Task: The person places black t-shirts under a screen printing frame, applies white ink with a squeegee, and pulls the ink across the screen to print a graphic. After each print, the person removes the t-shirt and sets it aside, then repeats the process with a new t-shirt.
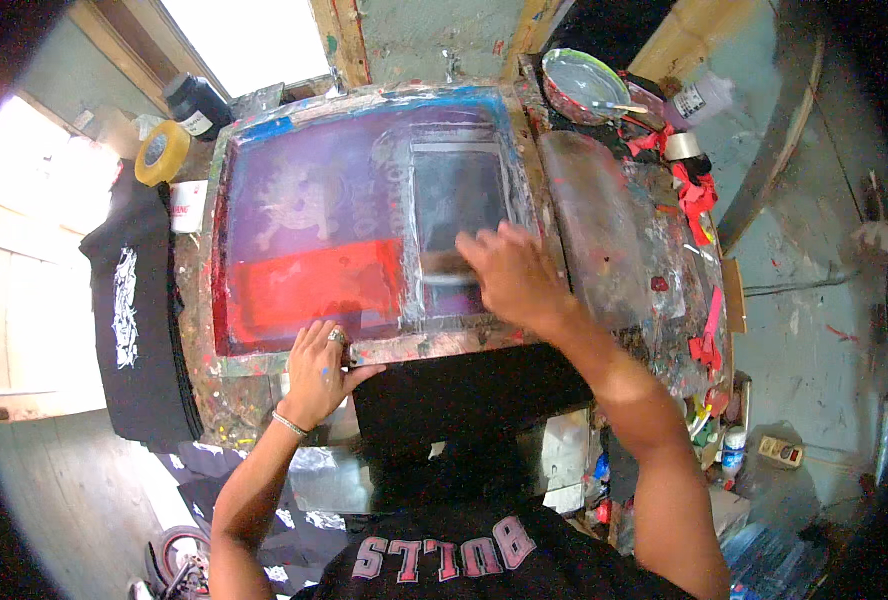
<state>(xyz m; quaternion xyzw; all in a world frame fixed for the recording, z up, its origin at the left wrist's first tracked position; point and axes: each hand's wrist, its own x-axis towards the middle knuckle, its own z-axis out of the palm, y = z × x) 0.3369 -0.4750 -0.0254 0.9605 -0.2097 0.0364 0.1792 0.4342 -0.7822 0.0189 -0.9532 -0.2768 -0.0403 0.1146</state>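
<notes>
A wooden-framed printing screen (384, 352) lies on the worktable, its purple mesh carrying a red patch at the near left and a dark rectangle at the right. On that rectangle my right hand (516, 275) is closed around a squeegee (446, 266), blurred and partly covered by my fingers. A pale streak of ink runs along the squeegee's near side. My left hand (316, 368) lies on the frame's near edge, fingers stretched over the wood and thumb apart. Black fabric (464, 395) shows below the screen's near edge.
Left stand a stack of printed black fabric (139, 320), a yellow tape roll (162, 152) and a dark jar (196, 105). An ink bowl (586, 85) with a spatula sits at the far right. Red scraps (696, 195) hang along the table's right side.
</notes>
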